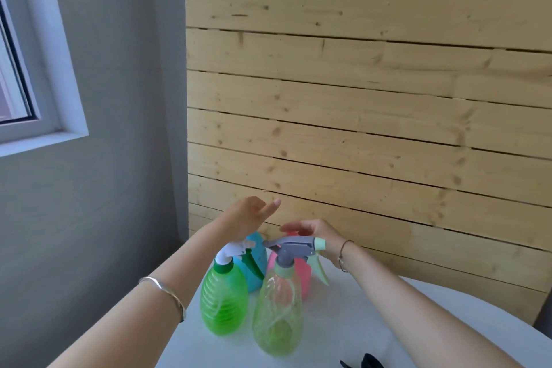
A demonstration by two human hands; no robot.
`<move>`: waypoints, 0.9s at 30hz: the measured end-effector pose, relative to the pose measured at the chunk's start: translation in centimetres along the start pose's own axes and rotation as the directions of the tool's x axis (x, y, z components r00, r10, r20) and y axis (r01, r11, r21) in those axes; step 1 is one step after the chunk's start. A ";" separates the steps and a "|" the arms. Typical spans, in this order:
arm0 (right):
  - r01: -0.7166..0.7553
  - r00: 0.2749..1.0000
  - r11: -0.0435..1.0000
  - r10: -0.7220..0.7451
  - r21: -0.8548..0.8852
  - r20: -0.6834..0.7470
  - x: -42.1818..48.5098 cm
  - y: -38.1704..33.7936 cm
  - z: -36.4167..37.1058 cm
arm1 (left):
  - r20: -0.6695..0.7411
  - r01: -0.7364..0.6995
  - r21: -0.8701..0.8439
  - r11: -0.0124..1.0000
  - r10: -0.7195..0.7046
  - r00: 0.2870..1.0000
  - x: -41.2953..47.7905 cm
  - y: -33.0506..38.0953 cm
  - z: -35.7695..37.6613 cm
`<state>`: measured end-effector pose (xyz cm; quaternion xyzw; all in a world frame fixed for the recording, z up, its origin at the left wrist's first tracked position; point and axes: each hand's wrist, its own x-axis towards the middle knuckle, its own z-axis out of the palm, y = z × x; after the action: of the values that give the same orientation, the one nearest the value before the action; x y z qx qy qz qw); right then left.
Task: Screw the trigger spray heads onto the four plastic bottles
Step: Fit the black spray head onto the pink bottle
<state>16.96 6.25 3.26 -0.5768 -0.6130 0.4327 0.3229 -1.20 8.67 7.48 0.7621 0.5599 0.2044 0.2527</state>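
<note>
- Four bottles stand clustered on the white table (373, 323): green bottle (224, 302), clear bottle (277, 314), blue bottle (256, 260), pink bottle (303, 272).
- Left hand (248, 215) hovers above them, grip released.
- Right hand (310, 230) likewise, touching nothing.

1. A plain domestic room is suggested by grey painted walls (113, 158).
2. A white-framed window (44, 69) is seen at ten o'clock.
3. Pine plank cladding (358, 98) is seen at one o'clock.
</note>
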 end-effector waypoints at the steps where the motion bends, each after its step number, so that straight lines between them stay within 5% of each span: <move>1: 0.005 1.000 1.000 -0.005 -0.014 -0.011 0.2 0.2 0.1 | -0.002 -0.002 -0.010 1.000 0.002 1.000 0.0 -0.2 0.1; 8: 0.070 0.970 0.997 -0.064 0.017 -0.234 -0.5 0.3 -0.6 | -0.076 -0.046 -0.103 0.994 0.038 0.996 -0.3 -0.4 0.1; 15: 0.292 0.778 0.949 -0.161 0.122 -0.607 -6.8 -5.4 -6.7 | -0.283 -0.239 -0.251 0.938 0.165 0.945 -2.3 4.0 -0.4; 23: 0.441 0.718 0.887 -0.256 0.139 -0.647 -17.2 -9.5 -10.1 | -0.280 -0.507 -0.359 0.784 0.428 0.859 -9.1 12.6 0.7; 27: 0.449 0.741 0.872 -0.241 0.195 -0.627 -21.2 -8.6 -9.8 | -0.186 -0.501 -0.411 0.762 0.468 0.864 -12.3 14.9 3.1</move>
<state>24.68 -12.79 17.33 -0.4921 -0.4986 0.2629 0.6634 8.25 -7.22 13.86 0.7941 0.2906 0.4128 0.3384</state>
